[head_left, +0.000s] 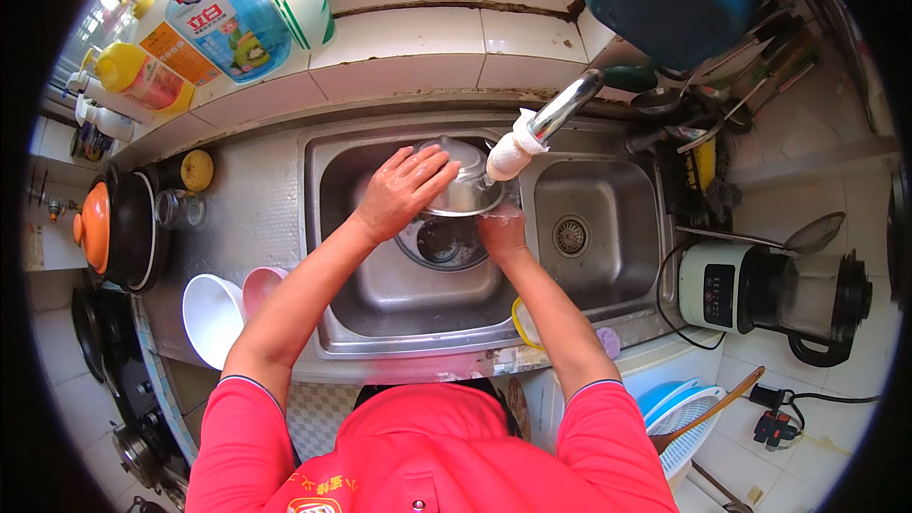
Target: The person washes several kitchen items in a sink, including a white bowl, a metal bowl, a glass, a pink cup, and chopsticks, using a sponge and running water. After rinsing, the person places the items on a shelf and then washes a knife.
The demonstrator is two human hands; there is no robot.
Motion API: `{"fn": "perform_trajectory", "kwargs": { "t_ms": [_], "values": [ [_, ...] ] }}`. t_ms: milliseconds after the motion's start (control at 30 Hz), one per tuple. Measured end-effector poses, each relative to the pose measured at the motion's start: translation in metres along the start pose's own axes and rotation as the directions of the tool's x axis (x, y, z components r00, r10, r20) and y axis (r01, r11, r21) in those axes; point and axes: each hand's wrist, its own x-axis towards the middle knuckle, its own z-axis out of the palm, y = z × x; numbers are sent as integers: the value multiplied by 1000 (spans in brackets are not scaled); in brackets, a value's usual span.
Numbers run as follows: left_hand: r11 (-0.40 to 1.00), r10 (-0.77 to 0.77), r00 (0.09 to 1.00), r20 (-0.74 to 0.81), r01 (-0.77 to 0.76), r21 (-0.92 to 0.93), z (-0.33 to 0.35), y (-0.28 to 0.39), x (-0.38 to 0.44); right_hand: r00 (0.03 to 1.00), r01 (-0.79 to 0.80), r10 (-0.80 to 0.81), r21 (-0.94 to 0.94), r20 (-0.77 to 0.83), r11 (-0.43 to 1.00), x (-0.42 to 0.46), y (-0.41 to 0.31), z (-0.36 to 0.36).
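Observation:
A stainless steel bowl point(462, 182) is held bottom up and tilted over the left sink basin point(420, 296), below the faucet's outlet. My left hand point(405, 190) lies wet and flat against its outside, fingers stretched and slightly apart, thumb hidden. At the bowl's lower right edge, my right hand point(503, 229) grips it; the fingertips are out of sight under the bowl. Beneath it, a second round metal vessel point(445, 256) sits in the basin, partly covered. The chrome faucet point(566, 107) has white wrapping point(514, 153) around its end.
The right basin point(595, 228) has a drain strainer point(571, 236). White point(212, 320) and pink point(262, 286) bowls stand left, near my forearm. A black pot point(125, 228) is farther left. A blender point(769, 299) lies at the right. Detergent bottles point(231, 28) line the window ledge.

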Motion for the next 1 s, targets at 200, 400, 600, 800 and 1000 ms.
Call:
{"fn": "perform_trajectory", "kwargs": {
  "t_ms": [200,400,600,800,1000],
  "values": [
    [998,-44,992,-115,50,45,-28,-13,-20,952,293,-298,-69,-74,954,29,-6,-51],
    [995,-87,975,-203,95,33,-49,-12,-14,957,231,-226,6,-180,973,39,-20,-57],
    [812,-569,791,-227,496,-306,-45,-6,-22,877,-408,470,363,-97,837,23,-27,-38],
    [8,-936,293,195,572,-820,-7,-32,-69,492,-561,746,819,448,-121,-20,-5,22],
    [583,-767,632,-106,619,-526,-42,-6,-72,531,-436,694,859,487,-269,-30,-10,32]
  ]
}}
